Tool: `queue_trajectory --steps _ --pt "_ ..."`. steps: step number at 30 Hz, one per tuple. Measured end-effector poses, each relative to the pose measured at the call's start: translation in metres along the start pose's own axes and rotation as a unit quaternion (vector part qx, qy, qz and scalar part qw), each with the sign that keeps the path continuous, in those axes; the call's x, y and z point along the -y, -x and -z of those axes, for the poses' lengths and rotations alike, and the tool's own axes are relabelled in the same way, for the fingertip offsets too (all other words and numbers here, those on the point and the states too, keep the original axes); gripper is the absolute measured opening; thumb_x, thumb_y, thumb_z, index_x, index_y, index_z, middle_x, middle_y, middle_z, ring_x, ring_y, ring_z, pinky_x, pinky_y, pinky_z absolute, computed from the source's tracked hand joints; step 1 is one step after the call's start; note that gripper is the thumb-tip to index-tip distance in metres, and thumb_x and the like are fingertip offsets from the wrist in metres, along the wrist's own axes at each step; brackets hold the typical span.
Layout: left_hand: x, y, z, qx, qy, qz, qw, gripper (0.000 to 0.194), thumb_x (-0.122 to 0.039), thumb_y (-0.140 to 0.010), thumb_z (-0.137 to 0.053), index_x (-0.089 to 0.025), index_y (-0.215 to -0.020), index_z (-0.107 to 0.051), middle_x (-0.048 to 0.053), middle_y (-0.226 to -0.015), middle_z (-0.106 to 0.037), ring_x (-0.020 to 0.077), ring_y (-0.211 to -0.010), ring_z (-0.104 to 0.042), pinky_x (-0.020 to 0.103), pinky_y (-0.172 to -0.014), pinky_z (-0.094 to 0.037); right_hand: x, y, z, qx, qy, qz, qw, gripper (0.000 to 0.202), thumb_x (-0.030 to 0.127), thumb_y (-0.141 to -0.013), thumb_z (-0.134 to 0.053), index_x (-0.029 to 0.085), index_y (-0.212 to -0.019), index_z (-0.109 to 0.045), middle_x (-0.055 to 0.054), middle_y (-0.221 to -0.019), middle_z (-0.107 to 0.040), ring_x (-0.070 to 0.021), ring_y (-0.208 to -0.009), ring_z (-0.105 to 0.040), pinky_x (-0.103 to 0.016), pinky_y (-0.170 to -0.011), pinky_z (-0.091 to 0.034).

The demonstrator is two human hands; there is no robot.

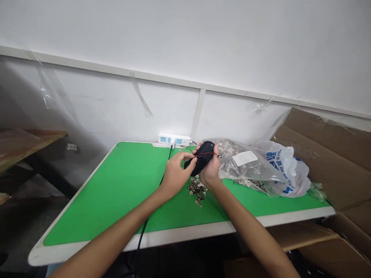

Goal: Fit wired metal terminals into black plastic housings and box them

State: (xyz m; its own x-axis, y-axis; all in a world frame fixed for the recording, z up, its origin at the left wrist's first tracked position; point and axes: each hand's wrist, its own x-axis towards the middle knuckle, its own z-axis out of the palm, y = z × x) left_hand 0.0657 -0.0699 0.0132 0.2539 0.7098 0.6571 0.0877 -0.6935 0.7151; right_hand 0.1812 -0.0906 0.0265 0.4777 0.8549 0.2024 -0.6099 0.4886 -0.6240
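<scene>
A black oval plastic housing, open on the side facing me, is held above the table. My right hand is wrapped around its right side and underside. A thin red wire crosses the hollow of the housing, its right end by my right thumb. My left hand has thumb and forefinger drawn together at the housing's left side, near the wire's other end. Whatever lies between those fingertips is too small to make out. Below the hands is a loose pile of small metal parts.
A white power strip with a black cable plugged in sits at the back of the green table. To the right lie a clear bag of metal parts and a white plastic bag. Cardboard stands beyond.
</scene>
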Motion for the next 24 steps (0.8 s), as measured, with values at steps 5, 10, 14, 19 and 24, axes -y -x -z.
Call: queue_trajectory --steps 5,10,14,19,24 --pt "-0.003 0.006 -0.006 -0.059 0.009 -0.037 0.998 0.003 -0.023 -0.092 -0.071 -0.022 -0.092 -0.075 0.005 -0.098 -0.074 0.0204 -0.096 -0.071 0.037 -0.092 -0.057 -0.009 0.011 -0.01 -0.009 -0.018 0.049 0.999 0.053 0.074 -0.089 -0.059 0.023 -0.089 -0.07 0.002 -0.074 -0.068 -0.0157 -0.067 -0.066 -0.036 -0.077 -0.062" --pt "-0.004 0.006 -0.008 -0.059 0.064 0.008 0.996 0.005 -0.027 -0.09 -0.076 -0.022 -0.092 -0.077 0.005 -0.099 -0.073 0.0212 -0.099 -0.07 0.038 -0.095 -0.057 -0.013 0.016 -0.011 -0.019 -0.021 0.046 0.999 0.051 0.074 -0.087 -0.059 0.024 -0.085 -0.068 0.002 -0.074 -0.067 -0.0161 -0.069 -0.065 -0.034 -0.073 -0.059" --pt "-0.006 0.009 -0.012 -0.08 0.091 0.025 0.992 0.007 -0.029 -0.089 -0.078 -0.022 -0.09 -0.077 0.005 -0.099 -0.073 0.0213 -0.099 -0.07 0.039 -0.096 -0.057 -0.014 0.019 -0.01 -0.019 0.005 0.074 0.997 0.05 0.075 -0.089 -0.057 0.026 -0.087 -0.068 0.001 -0.077 -0.067 -0.0177 -0.072 -0.066 -0.035 -0.077 -0.059" --pt "-0.009 0.012 -0.014 -0.09 0.12 0.026 0.988 0.007 -0.031 -0.089 -0.079 -0.024 -0.089 -0.079 0.005 -0.1 -0.073 0.0208 -0.101 -0.07 0.038 -0.097 -0.057 -0.012 0.023 -0.011 -0.001 0.007 0.097 0.995 0.051 0.076 -0.088 -0.059 0.026 -0.09 -0.069 0.001 -0.081 -0.068 -0.0177 -0.076 -0.066 -0.034 -0.078 -0.059" --pt "-0.01 0.014 -0.013 -0.088 0.135 0.044 0.986 0.011 -0.034 -0.087 -0.081 -0.023 -0.088 -0.079 0.006 -0.102 -0.073 0.0212 -0.103 -0.07 0.039 -0.1 -0.057 -0.009 0.026 -0.014 0.0 -0.004 0.087 0.996 0.049 0.074 -0.088 -0.06 0.026 -0.089 -0.068 0.001 -0.08 -0.067 -0.0178 -0.077 -0.066 -0.034 -0.079 -0.059"
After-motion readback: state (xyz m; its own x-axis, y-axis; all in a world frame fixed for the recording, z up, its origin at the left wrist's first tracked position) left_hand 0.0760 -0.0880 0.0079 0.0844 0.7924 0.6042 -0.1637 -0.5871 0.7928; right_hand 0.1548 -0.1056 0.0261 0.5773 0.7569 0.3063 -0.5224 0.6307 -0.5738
